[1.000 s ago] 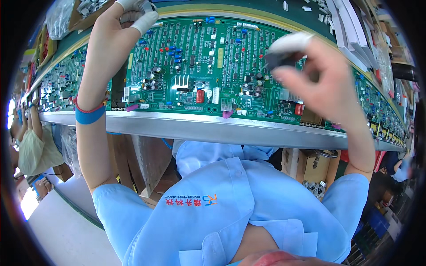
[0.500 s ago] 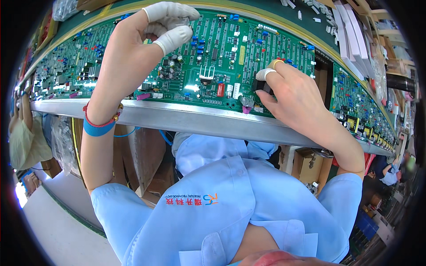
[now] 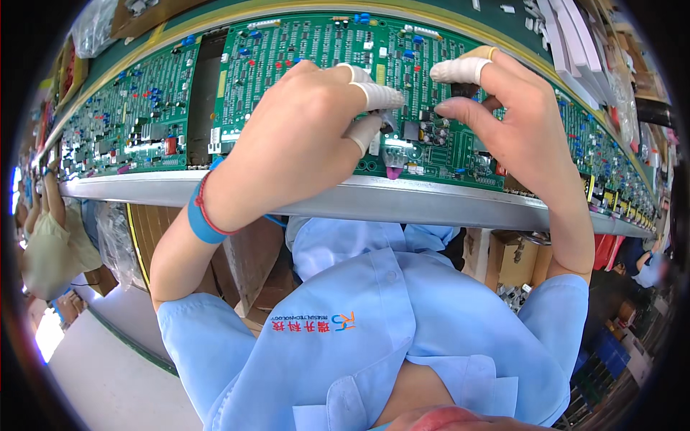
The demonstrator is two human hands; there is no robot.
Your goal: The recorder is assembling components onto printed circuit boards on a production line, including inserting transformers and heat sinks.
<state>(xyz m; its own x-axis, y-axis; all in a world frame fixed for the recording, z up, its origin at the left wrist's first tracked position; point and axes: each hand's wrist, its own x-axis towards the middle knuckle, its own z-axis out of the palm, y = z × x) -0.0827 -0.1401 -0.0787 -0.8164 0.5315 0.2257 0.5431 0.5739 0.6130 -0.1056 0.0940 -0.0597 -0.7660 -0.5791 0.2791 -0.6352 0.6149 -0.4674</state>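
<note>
Over the middle green circuit board point(image 3: 305, 43), my left hand point(image 3: 309, 122) reaches in with white finger cots on several fingers. Its thumb and fingertips are pinched around a small greyish electronic component point(image 3: 388, 121), partly hidden and close to the board's surface. My right hand point(image 3: 521, 108), farther right, also has finger cots. Between its curled finger and thumb is a small black block-shaped component point(image 3: 464, 90), just above the board. Capacitors and a grey square part point(image 3: 411, 131) sit on the board between my hands. A clear part with a pink end point(image 3: 393, 164) stands at its near edge.
A metal rail point(image 3: 302, 194) runs along the near edge of the boards. Another board point(image 3: 136, 115) lies left, past a dark gap point(image 3: 207, 86). White strips point(image 3: 575, 57) stand at the far right. An open box point(image 3: 517, 262) is below the rail. Another person point(image 3: 57, 244) is at far left.
My left hand has come down and right from the far side. My right hand has moved up and right. The boards appear shifted: a gap shows at left, and the right gap no longer shows.
</note>
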